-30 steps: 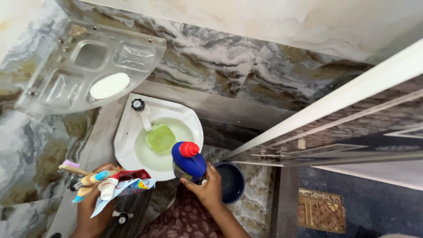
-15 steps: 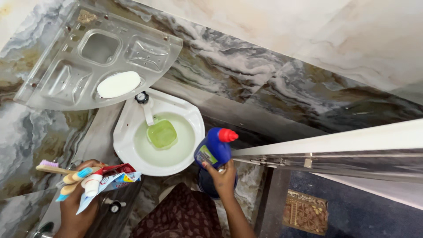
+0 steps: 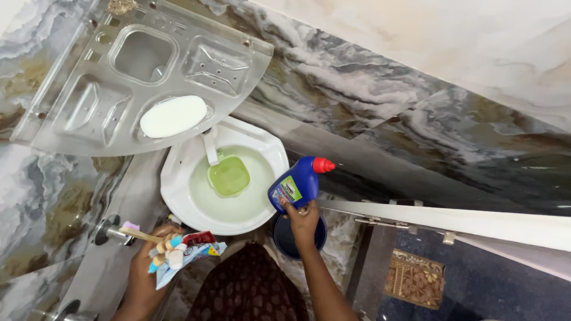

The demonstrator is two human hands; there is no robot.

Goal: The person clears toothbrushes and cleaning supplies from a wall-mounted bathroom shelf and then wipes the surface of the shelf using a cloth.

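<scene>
My right hand [image 3: 303, 221] grips a blue cleaner bottle with a red cap [image 3: 295, 184], tilted with the cap pointing right, just right of a white corner basin [image 3: 178, 184]. A green square dish [image 3: 229, 176] lies in the basin under a white tap [image 3: 209, 148]. My left hand [image 3: 146, 261] holds a bundle of toothbrushes, tubes and sachets [image 3: 172, 248] below the basin's front rim.
A clear plastic corner shelf [image 3: 148, 65] with a white soap bar [image 3: 173, 116] hangs above the basin. A dark blue bucket [image 3: 287, 238] sits below my right hand. Marble walls surround; a glass door edge [image 3: 440, 221] and patterned mat [image 3: 414, 279] lie right.
My right hand moved the blue bottle rightward off the basin and tilted it, cap now pointing right. The view shifted; my left hand keeps its bundle.
</scene>
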